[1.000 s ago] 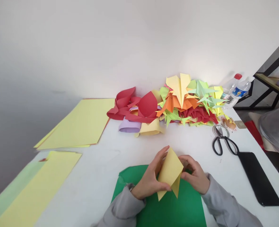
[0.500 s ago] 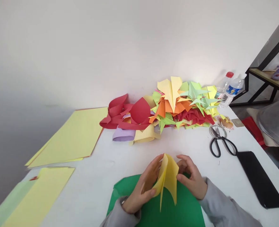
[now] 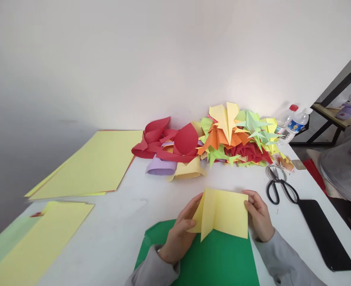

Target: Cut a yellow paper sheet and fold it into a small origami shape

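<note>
Between my hands, a folded yellow sheet of paper (image 3: 231,212) stands partly unfolded, with one flap sticking out toward me near its middle. My left hand (image 3: 180,232) grips its left part, thumb in front and fingers behind. At the right edge, my right hand (image 3: 259,216) pinches the paper near its upper corner. Below the paper lies a large green sheet (image 3: 217,262), partly covered by my left hand and sleeve.
Red paper shapes (image 3: 186,141) and a pile of folded paper planes (image 3: 243,137) lie along the wall. Scissors (image 3: 279,184) and a black phone-like slab (image 3: 326,234) are at right, bottles (image 3: 296,125) behind. Yellow sheets (image 3: 89,163) lie at left.
The yellow paper has opened out from a narrow, curved fold into a wider, flatter shape. My right hand has moved right with its edge. The view has shifted slightly.
</note>
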`<state>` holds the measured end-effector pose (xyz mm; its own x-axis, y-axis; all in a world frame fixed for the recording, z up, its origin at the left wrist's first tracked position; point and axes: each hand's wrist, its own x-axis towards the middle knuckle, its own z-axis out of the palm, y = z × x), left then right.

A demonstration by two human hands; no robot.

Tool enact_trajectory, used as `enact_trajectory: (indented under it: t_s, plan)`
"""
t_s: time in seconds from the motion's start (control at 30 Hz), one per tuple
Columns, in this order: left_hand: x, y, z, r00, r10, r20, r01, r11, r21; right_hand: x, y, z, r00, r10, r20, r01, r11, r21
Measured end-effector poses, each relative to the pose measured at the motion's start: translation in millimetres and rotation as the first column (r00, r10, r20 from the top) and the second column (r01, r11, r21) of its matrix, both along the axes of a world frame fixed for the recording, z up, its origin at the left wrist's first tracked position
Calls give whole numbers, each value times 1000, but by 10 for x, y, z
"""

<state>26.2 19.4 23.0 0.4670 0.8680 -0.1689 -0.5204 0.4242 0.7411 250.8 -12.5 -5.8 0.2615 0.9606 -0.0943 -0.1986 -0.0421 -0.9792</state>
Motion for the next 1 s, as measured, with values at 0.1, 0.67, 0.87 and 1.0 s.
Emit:
enact_trajectory:
  t_s: [0.1, 0.67, 0.87, 1.0]
  plan:
    - [-17, 27, -21, 998, -8, 63, 10, 1000, -19, 10, -15, 35, 998, 25, 59, -27, 999, 23]
    - [57, -64, 89, 883, -357, -304, 421, 889, 180, 72, -95, 180, 857, 159, 491, -269, 950, 161]
    - [116, -28, -39, 907, 122, -403, -29, 973, 228, 123, -171, 478, 515, -329, 792, -282, 807, 519]
    - [114, 22, -124, 801, 402, -443, -299, 911, 286, -100, -290, 507, 300, -257, 919, -644, 656, 394]
